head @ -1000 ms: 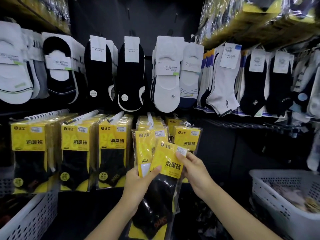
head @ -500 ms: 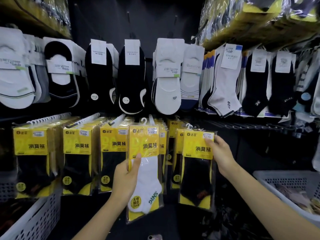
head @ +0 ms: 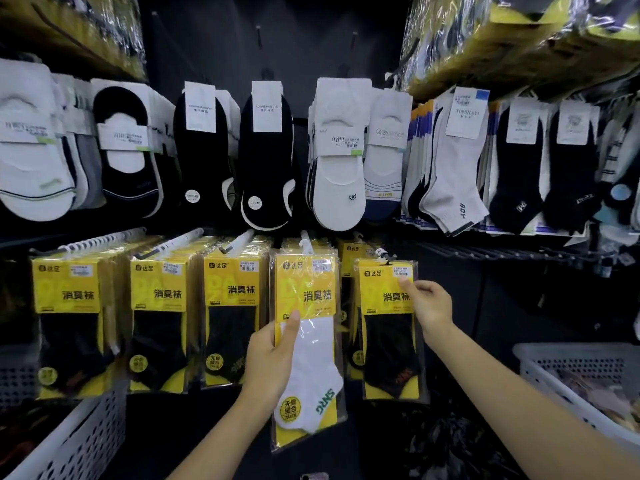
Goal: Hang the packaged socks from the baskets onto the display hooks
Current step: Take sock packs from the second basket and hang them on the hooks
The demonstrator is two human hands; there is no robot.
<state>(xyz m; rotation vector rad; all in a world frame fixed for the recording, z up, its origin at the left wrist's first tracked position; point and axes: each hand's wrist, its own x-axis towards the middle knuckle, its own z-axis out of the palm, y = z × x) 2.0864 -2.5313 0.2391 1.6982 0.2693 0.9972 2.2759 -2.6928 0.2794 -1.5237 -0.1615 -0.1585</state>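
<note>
My left hand point(head: 273, 355) grips a yellow pack of white socks point(head: 311, 351) by its left edge, its top under a white display hook point(head: 306, 242). My right hand point(head: 427, 303) pinches the upper right corner of a yellow pack of black socks point(head: 389, 327), whose top sits at the tip of another white hook point(head: 382, 253). Whether either pack hangs on its hook I cannot tell. Three full hooks of matching yellow packs point(head: 230, 320) hang to the left.
A white perforated basket point(head: 575, 382) with goods stands at lower right, another white basket point(head: 72, 441) at lower left. Rows of loose carded socks point(head: 339, 154) hang above. Wrapped stock fills the upper shelves point(head: 519, 32).
The two packs, held together low in front a second ago, were separated and raised; the white-sock pack went to the middle hook, the black-sock pack to the right hook.
</note>
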